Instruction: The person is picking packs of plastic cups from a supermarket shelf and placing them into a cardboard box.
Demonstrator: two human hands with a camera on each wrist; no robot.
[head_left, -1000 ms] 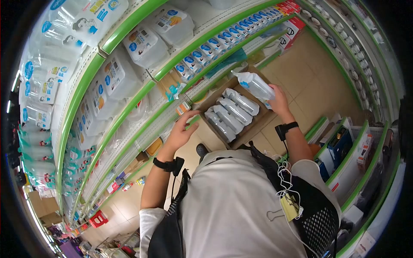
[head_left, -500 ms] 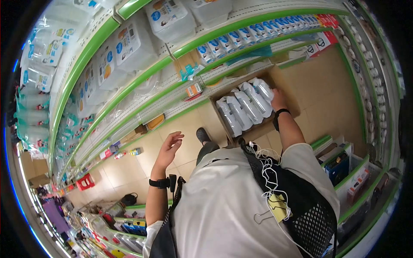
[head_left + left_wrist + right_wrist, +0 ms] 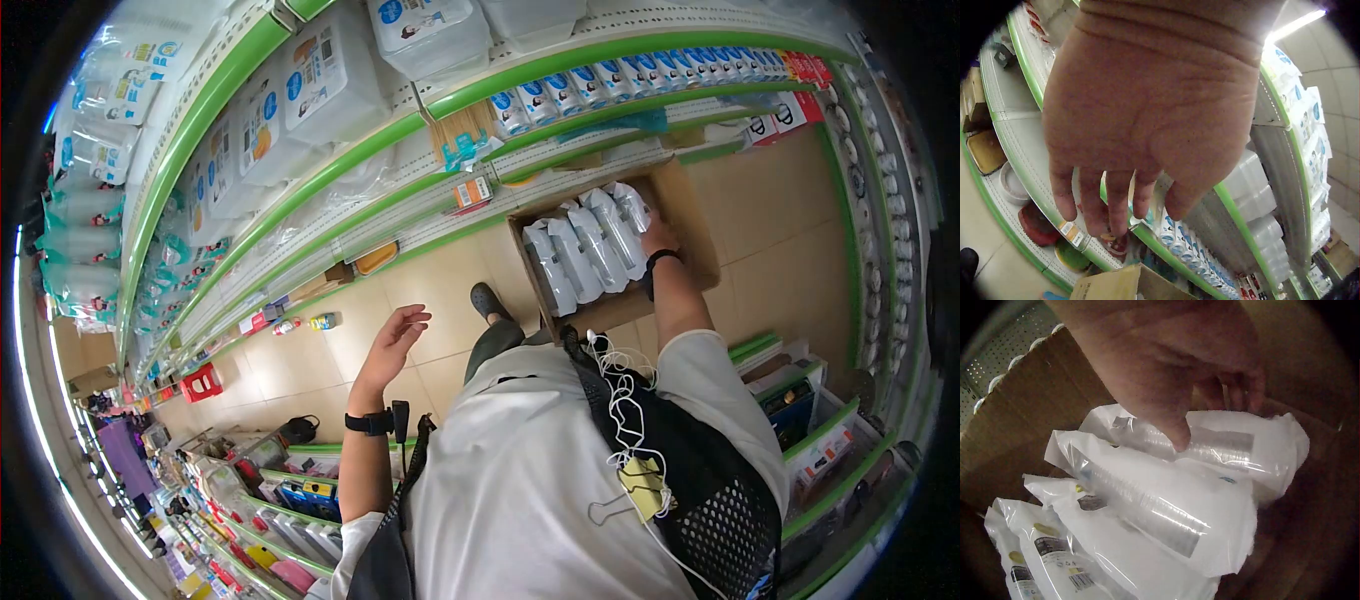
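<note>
An open cardboard box [image 3: 702, 228] stands on the floor by the shelf foot, holding a row of white plastic-wrapped packs [image 3: 585, 255]. My right hand [image 3: 658, 238] reaches into its far end. In the right wrist view, my right hand [image 3: 1210, 406] pinches the end pack [image 3: 1238, 447] between thumb and curled fingers; it lies beside the other packs [image 3: 1147, 506] against the box wall [image 3: 1035, 412]. My left hand [image 3: 400, 335] hovers over the tiled floor with relaxed fingers and holds nothing. In the left wrist view, my left hand [image 3: 1141, 125] shows its back, with shelves behind.
Green-edged shelves [image 3: 330, 190] with white wipe packs [image 3: 310, 90] rise on the left. More shelving with boxed goods [image 3: 810, 400] stands close on the right. My shoe [image 3: 490, 300] rests on the beige tile floor [image 3: 300, 360]. A red basket [image 3: 200, 383] sits further down the aisle.
My right hand has brought the white pack down from above the box into its far end. My left hand has drawn back from the shelf edge and now hangs free over the floor.
</note>
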